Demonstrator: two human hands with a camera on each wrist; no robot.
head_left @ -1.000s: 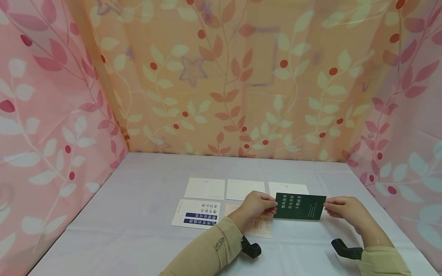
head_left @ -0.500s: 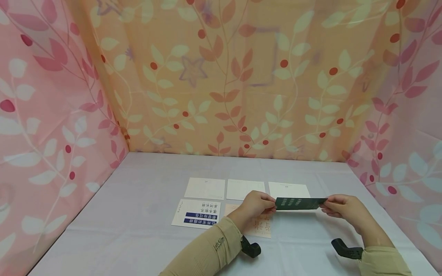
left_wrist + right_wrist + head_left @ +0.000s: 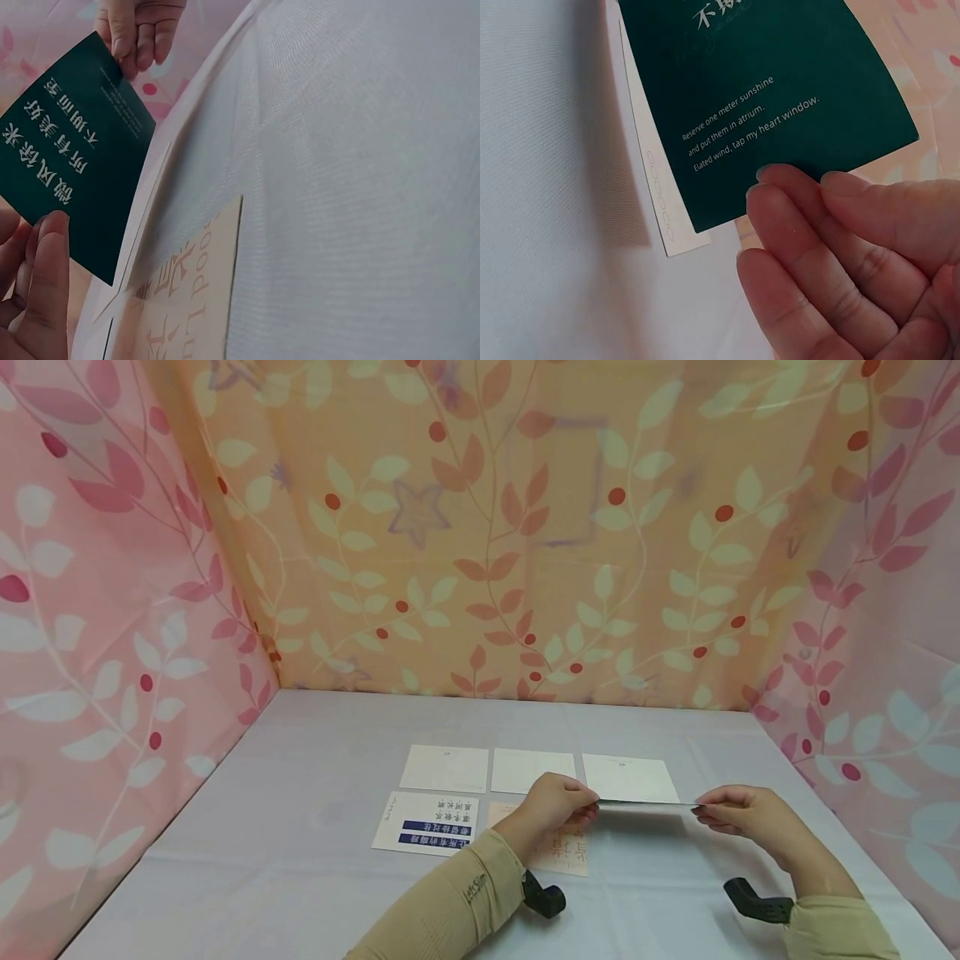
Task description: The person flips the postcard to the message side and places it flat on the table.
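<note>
**Five laid down, one held up**

Already flat on the white tablecloth [image 3: 300, 860], in two rows: farther off, a far-left white card [image 3: 446, 768], a far-middle white card [image 3: 528, 771] and a far-right white card [image 3: 627, 778], all mostly blank on top; nearer, a blue-banded card [image 3: 427, 822] and, just beside it on the right, a peach card [image 3: 567, 854], partly hidden in the head view by the left hand [image 3: 555, 799]. Not yet down: a green card [image 3: 90, 165], held above the white tablecloth. Judging by five set out in neat order against one in the fingers, probably well along; left over, as far as visible, only the green card.

As for its place: stretched between both hands, left hand at one end, right hand [image 3: 753, 817] at the other, to the right of the peach card and on the near side of the far-right white card. Gripped at each end, thumb and fingers closed in a pinch, neither hand free. In the head view, reduced to a thin strip, so exact tilt hard to judge; in both wrist views, broad and dark with pale Chinese characters, the English lines readable in the right one. Apart from all five laid cards, merely overlapping a white one in the left wrist view.
</note>
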